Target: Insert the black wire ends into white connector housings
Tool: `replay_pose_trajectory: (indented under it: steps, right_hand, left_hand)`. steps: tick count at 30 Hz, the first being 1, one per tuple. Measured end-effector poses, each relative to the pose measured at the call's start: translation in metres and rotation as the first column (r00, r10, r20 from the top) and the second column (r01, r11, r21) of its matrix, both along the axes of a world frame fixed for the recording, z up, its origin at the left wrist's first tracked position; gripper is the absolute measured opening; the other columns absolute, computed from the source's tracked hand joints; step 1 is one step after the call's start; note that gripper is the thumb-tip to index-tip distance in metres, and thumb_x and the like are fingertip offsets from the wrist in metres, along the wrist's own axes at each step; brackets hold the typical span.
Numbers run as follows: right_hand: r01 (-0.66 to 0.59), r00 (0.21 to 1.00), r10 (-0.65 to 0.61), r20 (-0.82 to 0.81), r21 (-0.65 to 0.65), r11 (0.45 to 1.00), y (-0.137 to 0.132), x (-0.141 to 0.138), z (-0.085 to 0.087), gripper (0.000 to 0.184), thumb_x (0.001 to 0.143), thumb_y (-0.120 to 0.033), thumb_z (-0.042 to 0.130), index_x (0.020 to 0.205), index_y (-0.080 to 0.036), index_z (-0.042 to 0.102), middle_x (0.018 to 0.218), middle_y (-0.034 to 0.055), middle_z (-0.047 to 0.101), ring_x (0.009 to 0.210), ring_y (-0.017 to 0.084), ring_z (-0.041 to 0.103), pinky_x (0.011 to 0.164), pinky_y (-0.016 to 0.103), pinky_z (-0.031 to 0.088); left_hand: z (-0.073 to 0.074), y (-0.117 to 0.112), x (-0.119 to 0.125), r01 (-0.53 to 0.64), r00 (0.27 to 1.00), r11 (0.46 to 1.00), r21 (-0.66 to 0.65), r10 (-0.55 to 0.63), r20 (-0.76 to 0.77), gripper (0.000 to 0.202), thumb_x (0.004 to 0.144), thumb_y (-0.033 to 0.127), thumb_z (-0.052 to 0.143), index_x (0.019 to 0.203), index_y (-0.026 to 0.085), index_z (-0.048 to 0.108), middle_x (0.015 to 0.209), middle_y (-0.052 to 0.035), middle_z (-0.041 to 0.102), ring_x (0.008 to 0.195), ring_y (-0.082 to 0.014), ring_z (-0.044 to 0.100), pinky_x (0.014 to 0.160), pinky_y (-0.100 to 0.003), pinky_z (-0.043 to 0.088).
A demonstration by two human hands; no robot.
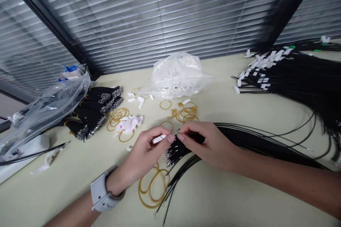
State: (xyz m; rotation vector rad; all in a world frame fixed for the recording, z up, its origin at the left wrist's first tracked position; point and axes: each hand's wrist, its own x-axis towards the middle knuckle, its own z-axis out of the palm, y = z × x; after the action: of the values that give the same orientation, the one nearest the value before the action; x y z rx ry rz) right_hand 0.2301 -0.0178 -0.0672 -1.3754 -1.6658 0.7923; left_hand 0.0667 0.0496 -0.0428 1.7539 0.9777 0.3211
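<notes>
My left hand [145, 152], with a grey watch on its wrist, pinches a small white connector [159, 138] between thumb and fingers. My right hand [206, 143] is closed on a black wire at the tip of a loose bundle of black wires [266, 142] that trails off to the right across the table. The two hands nearly touch at the fingertips. Metal-tipped wire ends [173, 154] fan out just below them, over some rubber bands [151, 188].
A clear bag of white connectors [177, 76] sits at the back, loose connectors [140, 101] and rubber bands [186, 112] before it. Bundled wires [97, 111] and a plastic bag [45, 110] lie left. A pile of wires with connectors [293, 78] fills the right. Blinds [160, 14] behind.
</notes>
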Motion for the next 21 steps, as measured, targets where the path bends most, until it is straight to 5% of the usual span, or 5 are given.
replay_pose_trajectory:
  steps: [21]
  right_hand:
    - [0.01,1.0,-0.01,-0.007,-0.012,1.0,-0.0019,0.0001,-0.0027,0.022,0.083,-0.032,0.04,0.077,-0.015,0.053,0.066,-0.0025,0.05,0.059,0.003,0.041,0.05,0.015,0.031]
  left_hand:
    - [-0.0013,-0.0032,0.0075,-0.104,0.991,0.995,-0.004,0.104,0.085,0.025,0.064,0.039,0.06,0.07,0.015,0.062,0.068,0.0019,0.06,0.065,0.0011,0.05,0.057,-0.006,0.041]
